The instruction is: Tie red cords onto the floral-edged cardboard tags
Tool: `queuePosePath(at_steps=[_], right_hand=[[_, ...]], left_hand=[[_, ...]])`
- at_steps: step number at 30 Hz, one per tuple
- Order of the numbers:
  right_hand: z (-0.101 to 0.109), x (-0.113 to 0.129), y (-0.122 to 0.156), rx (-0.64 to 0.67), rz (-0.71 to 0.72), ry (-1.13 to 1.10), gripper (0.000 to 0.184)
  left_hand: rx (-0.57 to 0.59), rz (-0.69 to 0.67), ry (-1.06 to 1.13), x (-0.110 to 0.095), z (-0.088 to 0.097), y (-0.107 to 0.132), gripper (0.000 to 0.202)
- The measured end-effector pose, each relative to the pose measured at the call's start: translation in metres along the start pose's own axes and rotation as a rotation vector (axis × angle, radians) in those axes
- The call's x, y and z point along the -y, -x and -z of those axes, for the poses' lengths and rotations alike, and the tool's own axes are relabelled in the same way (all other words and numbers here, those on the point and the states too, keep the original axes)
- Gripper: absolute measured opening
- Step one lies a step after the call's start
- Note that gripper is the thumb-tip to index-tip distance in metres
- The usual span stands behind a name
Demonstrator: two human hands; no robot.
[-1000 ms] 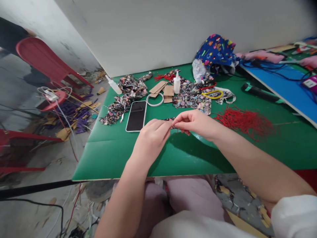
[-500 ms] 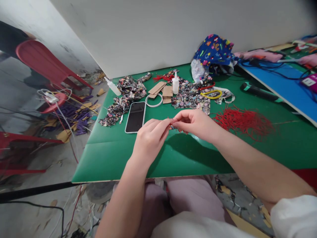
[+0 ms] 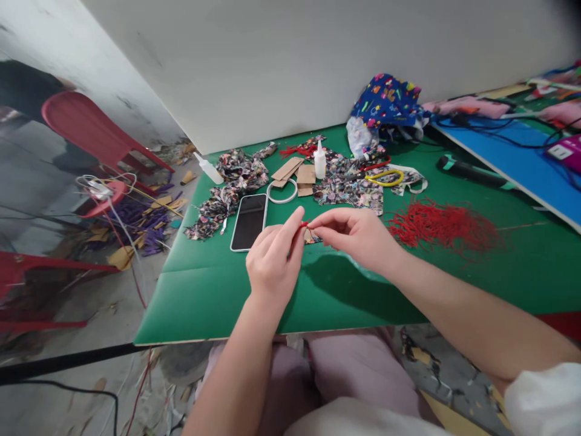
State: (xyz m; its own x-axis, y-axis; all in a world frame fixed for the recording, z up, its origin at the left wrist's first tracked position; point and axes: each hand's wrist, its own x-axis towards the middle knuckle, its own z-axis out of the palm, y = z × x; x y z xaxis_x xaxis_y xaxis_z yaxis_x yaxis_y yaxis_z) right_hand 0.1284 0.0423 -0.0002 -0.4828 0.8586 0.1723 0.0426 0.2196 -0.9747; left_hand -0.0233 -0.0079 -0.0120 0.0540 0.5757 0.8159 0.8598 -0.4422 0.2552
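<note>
My left hand (image 3: 275, 257) is closed, its thumb and forefinger pinching a red cord (image 3: 305, 224) above the green table. Close beside it, my right hand (image 3: 358, 233) pinches the same red cord with thumb and fingertips. A small piece of patterned fabric (image 3: 312, 237) shows beneath the fingertips, mostly hidden by the hands. To the right lies a loose pile of red cords (image 3: 442, 225). A phone (image 3: 249, 222) rests just left of my left hand. Behind my hands are floral fabric pieces (image 3: 351, 192) and yellow-handled scissors (image 3: 385, 177).
On the green table (image 3: 218, 303) are a white ring (image 3: 282, 200), cardboard pieces (image 3: 305, 174), a white bottle (image 3: 320, 162) and another bottle (image 3: 209, 169). A blue patterned cloth bundle (image 3: 385, 103) sits at the back. A blue board (image 3: 503, 151) lies right. Red chairs (image 3: 91, 124) stand left.
My left forefinger has lifted and points up more, and the red cord shows between my hands. My right fingertips have shifted slightly left. The camera view has tilted a little.
</note>
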Motion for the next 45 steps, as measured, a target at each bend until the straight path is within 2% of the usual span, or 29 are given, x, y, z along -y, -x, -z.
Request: queuePosePath(at_steps=[3,8,15,18,22,25,29,33,39,42,45], right_hand=[[-0.005,0.0,0.003,-0.083,0.092,0.046,0.013],[-0.008,-0.002,0.006,-0.169,0.225,0.199,0.017],[-0.006,-0.003,0.004,-0.177,0.305,0.255,0.017],[-0.005,-0.002,0.004,-0.158,0.265,0.195,0.016],[-0.005,-0.003,0.003,-0.114,0.124,0.018,0.013],[-0.005,-0.006,0.002,-0.087,0.049,-0.058,0.014],[-0.007,-0.008,0.001,-0.097,0.052,-0.034,0.013],[-0.009,-0.01,0.002,-0.167,0.185,0.175,0.01],[-0.009,-0.02,0.002,-0.25,0.601,0.619,0.012],[-0.008,-0.025,0.0,-0.283,0.689,0.711,0.013],[-0.008,-0.027,0.0,-0.296,0.71,0.755,0.015]], left_hand=[[-0.044,0.143,0.063,-0.003,-0.003,0.003,0.045],[0.007,0.47,0.248,-0.009,-0.007,0.008,0.034],[-0.003,0.62,0.454,-0.013,-0.007,0.002,0.025],[0.007,0.628,0.503,-0.014,-0.006,0.001,0.023],[0.017,0.591,0.488,-0.012,-0.006,0.001,0.024],[0.027,0.516,0.379,-0.009,-0.006,0.003,0.028],[0.036,0.373,0.198,-0.007,-0.007,0.005,0.027],[0.062,0.351,0.177,-0.009,-0.006,0.005,0.026],[0.181,0.407,0.19,-0.012,-0.001,0.003,0.034],[0.216,0.417,0.217,-0.013,0.001,0.002,0.039],[0.219,0.432,0.258,-0.014,0.001,0.002,0.043]])
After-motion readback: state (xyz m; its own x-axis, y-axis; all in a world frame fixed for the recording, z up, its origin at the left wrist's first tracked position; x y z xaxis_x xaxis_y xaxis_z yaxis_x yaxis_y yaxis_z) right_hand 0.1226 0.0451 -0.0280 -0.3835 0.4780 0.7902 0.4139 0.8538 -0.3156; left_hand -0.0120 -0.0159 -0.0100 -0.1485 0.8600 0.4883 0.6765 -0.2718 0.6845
